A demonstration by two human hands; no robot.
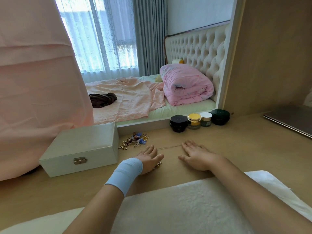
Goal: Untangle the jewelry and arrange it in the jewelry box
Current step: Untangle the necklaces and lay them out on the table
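A white jewelry box (81,147) with a metal clasp sits closed on the wooden dresser top, left of my hands. A tangled heap of jewelry (135,140) with gold pieces and blue beads lies just right of the box. A thin gold chain (168,147) stretches flat on the wood between my hands. My left hand (148,158), with a blue wristband, lies flat, fingers straight, over one chain end; a gold piece (157,165) peeks from under its palm. My right hand (195,155) lies flat, fingertips on the other chain end.
Several cosmetic jars (199,119) stand at the mirror's foot, back right. A closed laptop (290,120) lies far right. Pink cloth (33,81) hangs over the mirror's left side. A white fluffy seat cover (185,208) fills the near edge.
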